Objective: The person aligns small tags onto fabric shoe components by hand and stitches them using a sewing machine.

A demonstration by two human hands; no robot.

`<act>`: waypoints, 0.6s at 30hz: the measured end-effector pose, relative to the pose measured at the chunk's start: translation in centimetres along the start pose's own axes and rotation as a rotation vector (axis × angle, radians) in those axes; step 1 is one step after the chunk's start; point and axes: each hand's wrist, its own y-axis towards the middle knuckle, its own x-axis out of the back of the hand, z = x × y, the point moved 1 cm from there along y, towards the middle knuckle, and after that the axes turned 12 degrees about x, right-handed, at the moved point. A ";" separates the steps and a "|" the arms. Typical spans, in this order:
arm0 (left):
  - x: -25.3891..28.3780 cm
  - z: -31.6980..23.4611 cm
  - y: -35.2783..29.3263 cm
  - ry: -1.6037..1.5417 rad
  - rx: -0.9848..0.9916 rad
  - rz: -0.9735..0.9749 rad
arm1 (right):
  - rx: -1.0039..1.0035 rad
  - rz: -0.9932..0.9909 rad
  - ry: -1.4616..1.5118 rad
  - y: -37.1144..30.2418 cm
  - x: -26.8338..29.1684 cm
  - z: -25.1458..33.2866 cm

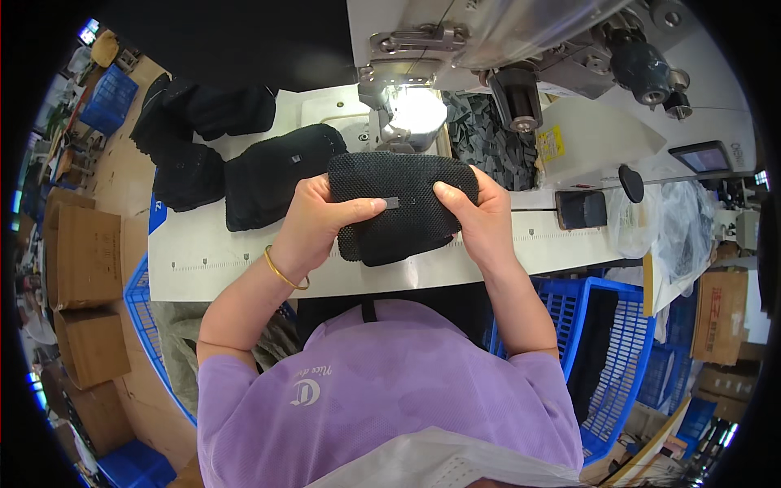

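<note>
Black mesh fabric piece (pixel 431 228), one; held up over the front of the white table (pixel 203 272), just before the lit needle area of the sewing machine (pixel 569 81), apart from it; a further black layer shows below its lower edge, whether the same piece or a second cannot be told.

Grey tab (pixel 392 202), one, small, oblong; on the face of the fabric, near its middle; a few tiny marks just to its right.

Left hand (pixel 313 215): pinching the fabric at its left side, thumb on top with its tip against the grey tab, fingers mostly hidden behind.

Right hand (pixel 488 215): pinching the fabric at its right side, thumb pressed on the face, fingers behind the edge.

Loose grey pieces (pixel 492 138): many, heaped beside the needle area.

Stacked black pieces (pixel 272 183): left on the table, a small pale tab showing on the top one; darker black bundles (pixel 195 122) beyond.

Progress, as judged: tab placed on the held piece, fastening not confirmable; the top stacked piece appears tabbed likewise; the bundles' condition cannot be told, so the remaining count is open, with plenty of grey pieces left over
</note>
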 end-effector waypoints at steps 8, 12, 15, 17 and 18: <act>-0.4 -1.2 0.1 0.065 -0.017 -0.022 | -0.006 -0.035 0.027 0.4 -0.9 1.5; -0.6 -3.2 0.5 0.076 -0.066 0.004 | 0.149 -0.157 0.000 1.4 -2.0 3.2; -0.5 -5.0 2.2 0.040 -0.047 -0.008 | 0.116 -0.151 -0.078 4.3 -1.6 3.8; -0.6 -5.9 3.6 0.008 -0.045 -0.019 | 0.081 -0.182 -0.061 6.2 -1.3 3.4; -0.5 -6.2 4.2 -0.028 -0.031 -0.051 | 0.087 -0.174 -0.057 6.6 -1.2 3.1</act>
